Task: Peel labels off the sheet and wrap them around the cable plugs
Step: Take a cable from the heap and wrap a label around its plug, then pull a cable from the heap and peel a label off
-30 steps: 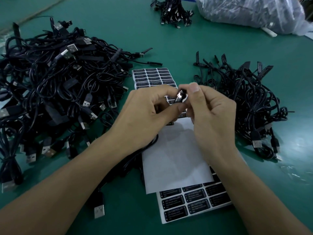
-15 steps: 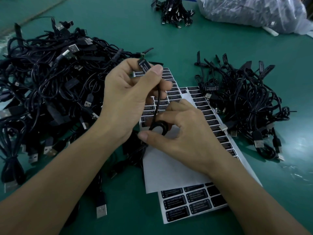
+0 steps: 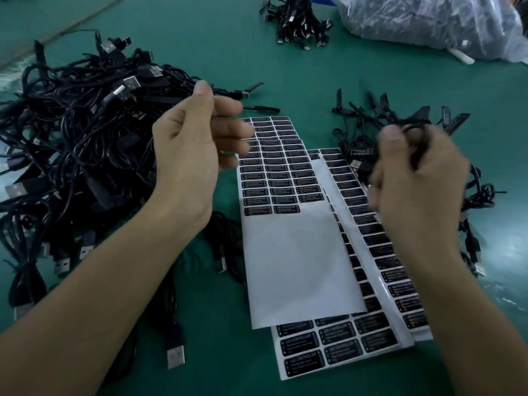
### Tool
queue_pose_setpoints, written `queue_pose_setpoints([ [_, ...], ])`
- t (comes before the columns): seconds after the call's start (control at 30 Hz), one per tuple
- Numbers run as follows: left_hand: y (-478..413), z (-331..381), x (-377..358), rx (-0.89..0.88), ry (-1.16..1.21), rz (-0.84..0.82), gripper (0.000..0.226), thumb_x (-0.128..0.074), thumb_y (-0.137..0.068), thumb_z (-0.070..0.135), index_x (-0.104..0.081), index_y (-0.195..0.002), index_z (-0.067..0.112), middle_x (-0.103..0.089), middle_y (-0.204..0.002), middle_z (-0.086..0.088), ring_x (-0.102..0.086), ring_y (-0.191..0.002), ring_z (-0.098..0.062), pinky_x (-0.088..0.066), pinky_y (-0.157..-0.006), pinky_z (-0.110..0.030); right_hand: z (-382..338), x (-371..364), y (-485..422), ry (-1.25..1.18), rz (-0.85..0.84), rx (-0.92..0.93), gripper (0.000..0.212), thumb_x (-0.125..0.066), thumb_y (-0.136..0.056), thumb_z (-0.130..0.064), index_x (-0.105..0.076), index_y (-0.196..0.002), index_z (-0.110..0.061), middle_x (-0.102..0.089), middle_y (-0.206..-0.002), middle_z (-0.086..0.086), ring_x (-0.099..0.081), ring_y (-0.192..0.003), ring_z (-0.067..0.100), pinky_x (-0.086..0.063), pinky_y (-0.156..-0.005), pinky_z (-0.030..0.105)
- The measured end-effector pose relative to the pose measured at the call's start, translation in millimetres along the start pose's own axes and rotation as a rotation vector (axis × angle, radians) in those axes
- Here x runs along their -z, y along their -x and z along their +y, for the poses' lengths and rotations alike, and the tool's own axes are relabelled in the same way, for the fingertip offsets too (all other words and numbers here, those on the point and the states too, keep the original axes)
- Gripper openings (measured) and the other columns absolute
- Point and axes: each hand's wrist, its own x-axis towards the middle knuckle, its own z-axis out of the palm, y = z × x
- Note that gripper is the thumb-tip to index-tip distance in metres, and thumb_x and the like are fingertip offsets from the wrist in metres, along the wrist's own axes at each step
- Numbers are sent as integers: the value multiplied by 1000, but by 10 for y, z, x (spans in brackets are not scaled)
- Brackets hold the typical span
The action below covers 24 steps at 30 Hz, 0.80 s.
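Several white sheets of black labels (image 3: 281, 170) lie overlapped mid-table; the top sheet's lower half (image 3: 300, 267) is bare backing. My left hand (image 3: 194, 155) hovers over that sheet's upper left edge with thumb up and fingers loosely extended, holding nothing. My right hand (image 3: 414, 184), blurred by motion, grips a coiled black cable (image 3: 420, 138) above the inner edge of the right-hand pile of cables (image 3: 474, 195). A much larger tangle of black USB cables (image 3: 71, 152) lies to the left.
A tied bundle of cables (image 3: 300, 21) and a clear plastic bag (image 3: 428, 21) sit at the far edge. Loose USB plugs (image 3: 175, 357) lie near the front left. The green table mat (image 3: 300, 81) shows between the piles.
My left hand has let go of the plug it held up. My right hand has carried the coiled cable from the sheet to the right-hand pile.
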Motion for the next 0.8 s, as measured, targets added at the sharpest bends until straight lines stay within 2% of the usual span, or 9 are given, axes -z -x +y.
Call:
queue_pose_setpoints([
  [0.07,-15,-1,-1,-3,-14,27,46,-40,-110,32,-65,-75,14,-64,-57,3,-53,-48,-10,-42,-48,-22,33,67,-72,184,170,80,30,-44,-105,-35,-59,-119,-13,-63,-90,-11,-55,-72,-1,-42,-73,16],
  [0.17,-35,-14,11,8,-10,63,48,-41,-109,33,-64,-70,16,-59,-53,4,-47,-45,-9,-38,-46,-21,34,137,-99,347,177,52,63,-45,-103,-32,-22,-158,-12,-46,-129,1,-45,-108,12,-27,-92,16],
  [0.23,-54,-23,26,16,-10,80,48,-41,-109,33,-63,-69,17,-57,-52,5,-45,-46,-9,-36,-45,-20,58,150,-68,448,91,34,75,-50,-102,-28,-6,-160,-10,-30,-146,9,-35,-128,23,-23,-107,25],
  [0.33,-79,-35,50,45,16,113,49,-41,-109,34,-62,-67,18,-54,-51,5,-42,-45,-9,-34,-44,-21,39,126,-13,630,64,48,77,-56,-99,-33,-13,-158,-10,-6,-163,16,-8,-149,35,-14,-122,50],
  [0.43,-102,-48,74,80,56,137,49,-42,-109,34,-61,-66,18,-52,-51,5,-40,-44,-8,-31,-45,-21,-69,8,95,645,3,201,57,-61,-97,-33,-44,-147,-13,-30,-157,14,-22,-145,31,-13,-119,33],
  [0.5,-114,-60,82,90,65,140,49,-42,-108,34,-61,-66,18,-52,-51,5,-40,-44,-8,-31,-44,-21,-123,-100,176,574,-182,305,36,-61,-97,-28,-63,-130,-15,-58,-132,8,-48,-126,23,-24,-105,16],
  [0.53,-116,-67,83,91,65,142,50,-42,-108,34,-61,-65,19,-52,-51,5,-40,-44,-8,-31,-44,-21,-146,-155,223,538,-307,339,27,-61,-98,-27,-68,-121,-17,-65,-118,3,-55,-112,19,-34,-100,19],
  [0.67,-119,-91,76,80,57,143,50,-43,-108,33,-61,-64,18,-51,-49,5,-40,-43,-8,-31,-44,-22,-224,-351,413,544,-762,536,33,-55,-100,-41,-65,-128,-27,-61,-99,-5,-52,-97,15,-40,-87,31],
  [0.8,-132,-74,78,49,41,158,51,-42,-108,33,-60,-63,18,-51,-49,4,-39,-42,-10,-30,-43,-23,-260,-423,450,606,-904,623,49,-42,-97,-60,-53,-140,-39,-51,-111,-4,-43,-103,15,-37,-91,31],
])
